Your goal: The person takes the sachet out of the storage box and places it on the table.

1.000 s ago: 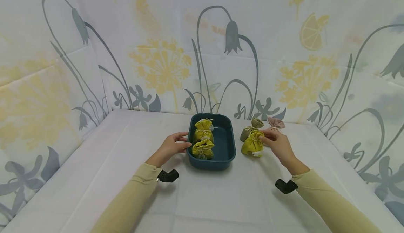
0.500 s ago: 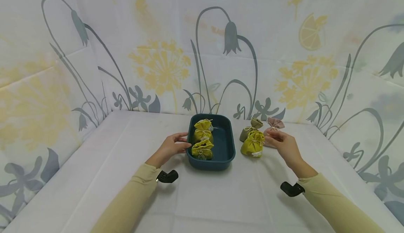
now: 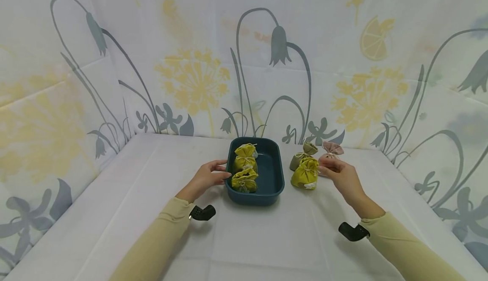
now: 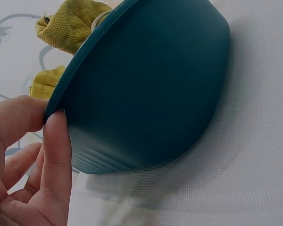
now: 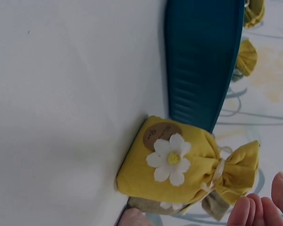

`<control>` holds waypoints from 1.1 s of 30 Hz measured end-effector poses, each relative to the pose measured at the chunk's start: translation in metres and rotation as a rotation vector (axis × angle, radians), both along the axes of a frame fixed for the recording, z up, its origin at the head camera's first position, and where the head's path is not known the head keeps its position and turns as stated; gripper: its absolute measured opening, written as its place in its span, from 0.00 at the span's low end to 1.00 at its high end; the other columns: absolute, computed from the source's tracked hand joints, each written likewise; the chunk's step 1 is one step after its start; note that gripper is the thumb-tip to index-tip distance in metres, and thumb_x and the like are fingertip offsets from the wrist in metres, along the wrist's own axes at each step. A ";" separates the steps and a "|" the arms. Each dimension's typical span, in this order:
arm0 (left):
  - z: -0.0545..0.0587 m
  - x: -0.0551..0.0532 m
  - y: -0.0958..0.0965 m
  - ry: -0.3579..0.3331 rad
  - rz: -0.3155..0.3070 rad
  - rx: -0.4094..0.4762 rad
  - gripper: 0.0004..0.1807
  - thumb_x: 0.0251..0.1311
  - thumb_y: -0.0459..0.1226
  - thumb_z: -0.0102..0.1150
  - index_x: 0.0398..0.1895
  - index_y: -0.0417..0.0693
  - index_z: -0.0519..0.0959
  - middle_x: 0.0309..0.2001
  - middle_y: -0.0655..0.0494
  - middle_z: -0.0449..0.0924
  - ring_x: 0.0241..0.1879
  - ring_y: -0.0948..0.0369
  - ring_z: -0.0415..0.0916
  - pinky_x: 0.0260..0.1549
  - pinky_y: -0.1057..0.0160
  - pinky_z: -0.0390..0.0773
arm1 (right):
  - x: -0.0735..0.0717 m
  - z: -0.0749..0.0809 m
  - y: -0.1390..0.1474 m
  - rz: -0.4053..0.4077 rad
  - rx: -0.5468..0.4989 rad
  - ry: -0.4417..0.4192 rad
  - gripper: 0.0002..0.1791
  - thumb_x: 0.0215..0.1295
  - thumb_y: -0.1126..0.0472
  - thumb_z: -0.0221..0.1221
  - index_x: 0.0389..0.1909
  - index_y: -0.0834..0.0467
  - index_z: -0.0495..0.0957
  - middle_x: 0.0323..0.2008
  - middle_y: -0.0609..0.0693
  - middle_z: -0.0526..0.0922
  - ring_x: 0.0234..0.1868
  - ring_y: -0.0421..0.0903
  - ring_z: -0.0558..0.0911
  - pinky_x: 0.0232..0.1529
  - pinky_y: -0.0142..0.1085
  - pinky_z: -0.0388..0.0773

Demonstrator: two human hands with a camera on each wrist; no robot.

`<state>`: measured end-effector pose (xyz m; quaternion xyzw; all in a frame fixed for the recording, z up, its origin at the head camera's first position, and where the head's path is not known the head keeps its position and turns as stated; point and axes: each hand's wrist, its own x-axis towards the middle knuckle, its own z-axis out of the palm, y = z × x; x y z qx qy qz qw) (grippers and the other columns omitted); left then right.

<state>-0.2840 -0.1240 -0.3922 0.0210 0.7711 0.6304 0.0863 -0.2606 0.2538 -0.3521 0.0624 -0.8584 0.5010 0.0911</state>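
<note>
At the left side of the dark teal tub (image 3: 256, 199), my left hand (image 3: 206, 177) pinches the rim between thumb and fingers, as the left wrist view (image 4: 35, 150) confirms. Inside the tub, a yellow pouch (image 3: 244, 181) stands in front of another yellow pouch (image 3: 244, 162), along the left wall. My right hand (image 3: 343, 179) is just right of a yellow drawstring pouch (image 3: 305, 175) on the table. In the right wrist view this pouch bears a white flower (image 5: 169, 160); thumb and fingers are parted, holding nothing.
Behind the right-hand yellow pouch stands an olive-green pouch (image 3: 297, 161). A pink pouch (image 3: 333, 147) is partly hidden behind my right hand. White cloth (image 3: 244, 243) covers the table, and a floral-printed curtain (image 3: 213, 61) hangs behind and at the sides.
My right hand has let go of the yellow pouch's neck and drawn back slightly to the right. That pouch now stands by itself. The left hand and tub have stayed put.
</note>
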 end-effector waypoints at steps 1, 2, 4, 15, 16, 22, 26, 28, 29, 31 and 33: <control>0.000 0.000 0.000 0.001 0.000 -0.003 0.32 0.56 0.34 0.63 0.65 0.47 0.66 0.53 0.44 0.70 0.37 0.58 0.78 0.41 0.61 0.79 | 0.000 0.000 -0.001 0.005 -0.004 0.005 0.23 0.63 0.58 0.60 0.55 0.68 0.73 0.42 0.52 0.80 0.37 0.29 0.75 0.39 0.21 0.73; 0.000 0.000 0.000 0.001 -0.001 -0.005 0.32 0.56 0.34 0.63 0.66 0.47 0.66 0.53 0.44 0.70 0.38 0.58 0.78 0.41 0.61 0.79 | 0.000 0.000 -0.002 0.011 -0.006 0.012 0.23 0.63 0.59 0.60 0.54 0.69 0.73 0.42 0.53 0.80 0.37 0.29 0.75 0.39 0.21 0.74; 0.000 0.000 0.000 0.001 0.000 -0.004 0.32 0.56 0.34 0.63 0.66 0.47 0.66 0.53 0.43 0.70 0.38 0.58 0.78 0.41 0.61 0.79 | 0.000 0.000 -0.005 0.024 -0.011 0.025 0.22 0.63 0.59 0.60 0.54 0.69 0.74 0.41 0.54 0.80 0.37 0.29 0.76 0.39 0.21 0.74; 0.002 0.000 -0.001 -0.004 0.003 0.010 0.32 0.56 0.33 0.63 0.65 0.45 0.66 0.53 0.42 0.70 0.38 0.58 0.77 0.40 0.61 0.79 | 0.001 0.002 -0.019 0.085 -0.049 0.047 0.21 0.62 0.60 0.60 0.51 0.70 0.75 0.39 0.51 0.80 0.37 0.30 0.76 0.40 0.22 0.73; 0.002 0.001 -0.001 -0.006 0.002 0.013 0.32 0.56 0.33 0.63 0.65 0.45 0.66 0.53 0.42 0.70 0.38 0.58 0.77 0.40 0.61 0.79 | 0.001 0.002 -0.019 0.086 -0.046 0.048 0.21 0.62 0.59 0.60 0.51 0.70 0.75 0.39 0.52 0.80 0.37 0.30 0.77 0.41 0.21 0.73; 0.001 0.001 0.001 -0.006 0.004 0.018 0.32 0.56 0.33 0.63 0.65 0.46 0.66 0.53 0.43 0.70 0.38 0.58 0.77 0.40 0.61 0.79 | 0.004 0.003 -0.026 0.106 -0.064 0.047 0.20 0.62 0.62 0.61 0.51 0.71 0.75 0.40 0.56 0.80 0.38 0.31 0.76 0.41 0.22 0.74; -0.001 0.000 0.000 -0.001 0.000 0.018 0.31 0.56 0.33 0.63 0.65 0.45 0.66 0.53 0.42 0.70 0.39 0.58 0.77 0.40 0.61 0.79 | 0.005 0.003 -0.033 0.134 -0.094 0.030 0.20 0.62 0.63 0.60 0.51 0.72 0.74 0.42 0.59 0.79 0.38 0.32 0.77 0.41 0.23 0.74; -0.001 0.000 0.000 0.001 -0.001 0.013 0.31 0.56 0.33 0.63 0.65 0.45 0.66 0.53 0.42 0.70 0.38 0.58 0.77 0.40 0.61 0.79 | 0.006 0.004 -0.036 0.138 -0.094 0.026 0.20 0.62 0.64 0.60 0.51 0.72 0.74 0.42 0.60 0.79 0.38 0.33 0.77 0.40 0.23 0.75; -0.001 0.000 0.000 0.004 -0.001 0.010 0.31 0.56 0.33 0.63 0.65 0.45 0.66 0.53 0.42 0.70 0.38 0.58 0.78 0.40 0.61 0.79 | 0.006 0.004 -0.038 0.139 -0.094 0.023 0.20 0.62 0.64 0.60 0.51 0.72 0.74 0.42 0.60 0.79 0.38 0.33 0.77 0.40 0.23 0.75; -0.001 0.000 0.000 0.001 0.003 0.010 0.31 0.56 0.33 0.63 0.65 0.46 0.67 0.53 0.43 0.70 0.38 0.58 0.78 0.40 0.61 0.79 | 0.006 0.004 -0.042 0.132 -0.079 0.013 0.19 0.62 0.63 0.60 0.51 0.71 0.74 0.43 0.60 0.80 0.39 0.33 0.77 0.40 0.23 0.75; -0.001 -0.001 0.000 0.005 0.000 0.008 0.31 0.56 0.33 0.63 0.65 0.46 0.66 0.53 0.43 0.70 0.37 0.59 0.78 0.40 0.61 0.79 | 0.005 0.005 -0.045 0.131 -0.061 0.004 0.20 0.62 0.62 0.60 0.51 0.70 0.74 0.43 0.59 0.80 0.39 0.34 0.77 0.40 0.22 0.74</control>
